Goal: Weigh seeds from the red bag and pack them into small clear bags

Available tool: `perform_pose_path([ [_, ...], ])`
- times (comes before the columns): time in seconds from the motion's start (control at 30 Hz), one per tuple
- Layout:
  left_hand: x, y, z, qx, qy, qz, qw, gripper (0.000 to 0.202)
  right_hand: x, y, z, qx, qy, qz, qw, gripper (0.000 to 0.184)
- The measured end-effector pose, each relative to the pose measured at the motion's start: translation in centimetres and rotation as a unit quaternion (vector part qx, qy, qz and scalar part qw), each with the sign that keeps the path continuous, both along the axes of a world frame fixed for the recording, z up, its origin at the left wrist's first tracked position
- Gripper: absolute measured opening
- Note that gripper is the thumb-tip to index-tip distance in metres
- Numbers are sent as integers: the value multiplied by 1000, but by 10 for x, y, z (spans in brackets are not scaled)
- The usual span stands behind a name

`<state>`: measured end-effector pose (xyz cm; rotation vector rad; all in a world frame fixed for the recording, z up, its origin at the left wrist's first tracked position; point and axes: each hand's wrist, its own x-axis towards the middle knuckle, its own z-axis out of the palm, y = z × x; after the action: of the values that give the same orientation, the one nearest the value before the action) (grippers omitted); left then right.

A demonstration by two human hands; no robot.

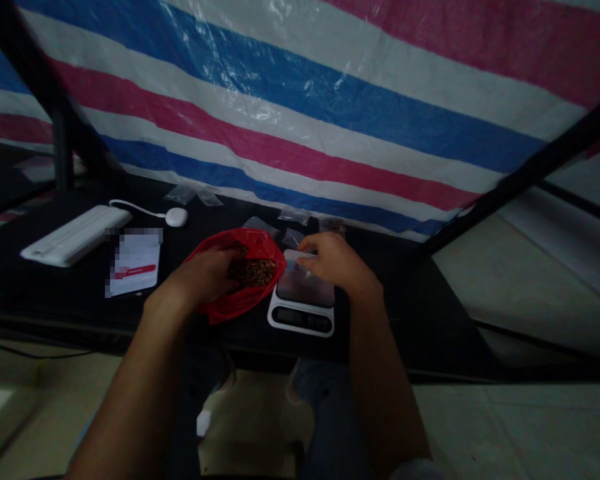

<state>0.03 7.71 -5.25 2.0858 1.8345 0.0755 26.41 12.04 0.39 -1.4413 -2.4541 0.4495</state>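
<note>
My left hand [207, 272] reaches over the near left rim of a red plastic bag [223, 310]. Its thumb and fingers are apart above the small brown grains [259, 272] inside, and some fingertips are hard to make out. To the bag's right is a white digital scale [301, 320] with a metal plate and a dark display. Over the back of that plate, my right hand [330, 260] has its thumb and fingers bent around what looks like a small clear plastic bag [307, 270]. A tiny brown speck shows by the thumb.
Several small clear bags [294, 216] lie along the back of the black table [380, 333]. At left are a white oblong device [77, 235], a round white puck on a cable [176, 217] and a white packet [137, 257]. A striped sheet [280, 113] hangs behind.
</note>
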Motion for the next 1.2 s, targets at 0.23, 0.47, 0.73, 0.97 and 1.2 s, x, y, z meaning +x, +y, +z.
perform_pose_path([
  [0.23,5,2,4,-6,-15,5,1000,58,-18,3,-13,19,-77,25,997,19],
  [0.47,9,3,4,18,-48,-12,999,35,16,7,5,-21,49,-5,999,16],
  [0.73,5,-1,7,38,-59,-17,997,54,-21,-12,7,9,47,68,997,26],
  [0.97,11,1,9,-6,-86,-9,996,31,-81,-24,-31,-20,-46,126,991,20],
  [1.2,10,2,12,13,-100,-3,995,27,-80,-13,-32,-11,-52,121,991,17],
])
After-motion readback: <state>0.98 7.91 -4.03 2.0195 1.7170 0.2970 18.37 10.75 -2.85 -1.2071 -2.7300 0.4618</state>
